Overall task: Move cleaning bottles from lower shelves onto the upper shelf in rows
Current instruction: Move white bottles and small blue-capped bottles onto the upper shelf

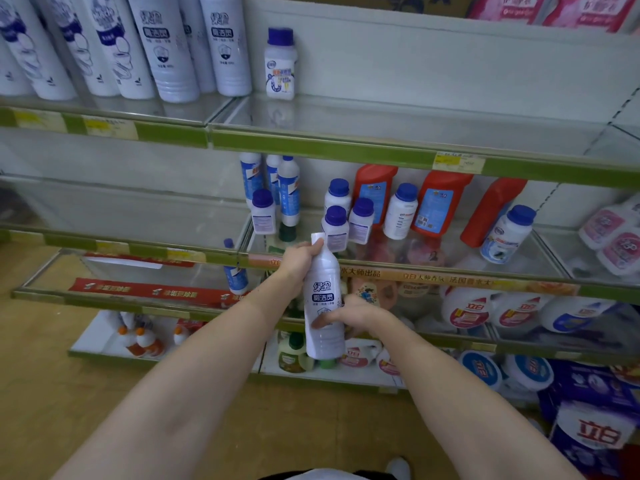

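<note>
You are holding a tall white bottle (323, 299) upright in front of the shelves with both hands; your left hand (300, 259) is gripping its neck, fingers curled round just under the cap; your right hand (349, 311) is wrapping the lower body, thumb lying across the label; the bottle is hanging level with the lower glass shelves, well below the upper shelf (398, 116). On that upper shelf a row of tall white bottles (194, 46) is standing at the left; just beside it one small white jar with a blue cap (280, 65) is standing alone. On the middle shelf (433, 271) more blue-capped jars (349, 214) are clustering beside red bottles (440, 202); the lower goods look blurred, perhaps detergent tubs.
</note>
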Demonstrator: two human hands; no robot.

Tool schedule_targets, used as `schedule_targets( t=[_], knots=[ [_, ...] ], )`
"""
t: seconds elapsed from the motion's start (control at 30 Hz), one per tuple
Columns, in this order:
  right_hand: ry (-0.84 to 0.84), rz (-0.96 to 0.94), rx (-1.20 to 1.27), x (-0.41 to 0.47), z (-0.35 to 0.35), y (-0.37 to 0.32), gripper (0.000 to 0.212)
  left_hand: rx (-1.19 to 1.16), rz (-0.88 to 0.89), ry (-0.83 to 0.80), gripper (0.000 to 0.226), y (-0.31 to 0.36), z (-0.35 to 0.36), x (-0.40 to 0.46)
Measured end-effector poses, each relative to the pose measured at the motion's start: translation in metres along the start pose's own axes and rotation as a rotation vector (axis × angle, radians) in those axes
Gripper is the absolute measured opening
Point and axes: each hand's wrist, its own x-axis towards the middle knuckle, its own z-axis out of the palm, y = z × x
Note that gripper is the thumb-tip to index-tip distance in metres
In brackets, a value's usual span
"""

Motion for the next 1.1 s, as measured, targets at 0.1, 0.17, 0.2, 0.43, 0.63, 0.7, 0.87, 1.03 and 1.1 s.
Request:
schedule_targets(
  t=[0.1, 0.17, 0.2, 0.43, 0.63, 0.7, 0.87, 1.03, 1.1],
  knots=[
    [-0.005, -0.047, -0.031, 0.002, -0.001, -0.018, 0.067, -0.031, 0.073, 0.023, 0.039, 0.017, -0.006, -0.006],
    [-0.002, -0.078, -0.049, 0.001, -0.002, -0.031, 0.069, -0.047, 0.114, 0.034, 0.03, 0.026, -0.013, -0.008],
    [0.0, -0.099, -0.051, 0.0, -0.003, -0.038, 0.067, -0.065, 0.136, 0.04, 0.035, 0.031, -0.016, -0.01],
    [0.026, -0.292, -0.062, -0.006, -0.001, -0.096, 0.059, -0.121, 0.372, 0.038, 0.023, 0.085, -0.044, -0.04],
    [0.099, -0.542, -0.008, -0.018, 0.01, -0.154, 0.039, -0.148, 0.575, 0.073, 0.014, 0.142, -0.059, -0.07],
    [0.111, -0.601, -0.004, -0.026, 0.011, -0.174, 0.038, -0.154, 0.63, 0.097, 0.011, 0.161, -0.064, -0.077],
    [0.205, -0.716, 0.014, -0.037, 0.012, -0.221, 0.041, -0.161, 0.715, 0.098, 0.011, 0.206, -0.08, -0.094],
    [0.371, -0.765, 0.07, -0.04, 0.007, -0.259, 0.079, -0.289, 0.745, 0.089, 0.018, 0.254, -0.092, -0.102],
    [0.441, -0.809, 0.062, -0.043, 0.002, -0.272, 0.075, -0.319, 0.77, 0.091, 0.022, 0.274, -0.094, -0.102]
  ],
)
